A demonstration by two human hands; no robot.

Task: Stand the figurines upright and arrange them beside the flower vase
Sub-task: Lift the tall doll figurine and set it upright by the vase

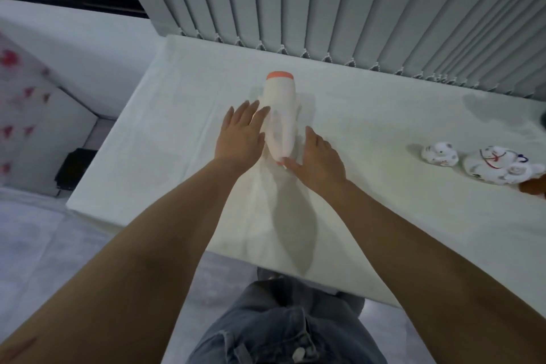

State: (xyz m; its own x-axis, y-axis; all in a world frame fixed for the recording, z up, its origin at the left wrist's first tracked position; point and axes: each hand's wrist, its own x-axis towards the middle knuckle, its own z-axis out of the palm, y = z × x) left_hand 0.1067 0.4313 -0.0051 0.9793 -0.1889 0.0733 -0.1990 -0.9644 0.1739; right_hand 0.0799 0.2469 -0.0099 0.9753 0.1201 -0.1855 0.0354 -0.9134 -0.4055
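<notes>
A white vase [280,109] with an orange rim stands near the middle of the white-clothed table [177,133]. My left hand [240,136] lies flat against its left side, fingers spread. My right hand [317,162] rests palm down by its base, fingertips touching it. Neither hand wraps around the vase. Far to the right, two white painted figurines lie on their sides: a small one [440,154] and a larger one [499,170]. A brown figurine [533,185] is cut off by the right edge of the view.
Grey vertical blinds [354,9] hang along the table's far edge. The table's left edge [97,162] drops to the floor, with a dark box [74,168] below. A dark object [543,122] shows at the right border. My jeans [283,325] touch the near edge.
</notes>
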